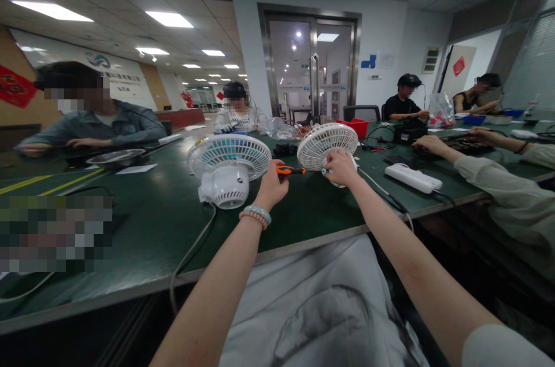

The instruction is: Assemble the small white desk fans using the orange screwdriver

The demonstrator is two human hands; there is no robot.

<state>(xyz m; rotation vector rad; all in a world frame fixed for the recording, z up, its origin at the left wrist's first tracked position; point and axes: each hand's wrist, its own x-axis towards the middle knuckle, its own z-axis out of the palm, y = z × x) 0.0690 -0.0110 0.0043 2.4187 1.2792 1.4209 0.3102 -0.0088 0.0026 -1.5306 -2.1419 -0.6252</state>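
Observation:
My left hand is closed around a screwdriver with an orange-and-black handle, which points right toward my other hand. Fingers bent in a pinch, my right hand is in front of a white fan head. A small light-blue bit shows at its fingertips; what it is, I cannot make out. Part of that fan's base is hidden behind the hand. Just left of my left hand, another white fan lies tipped on the table, its round motor housing toward me and light-blue blades behind the grille.
On the green table a white power strip lies to the right, near cables. A red bin and a clear plastic bag are farther back. Several co-workers sit around; one person's sleeved arms reach in from the right.

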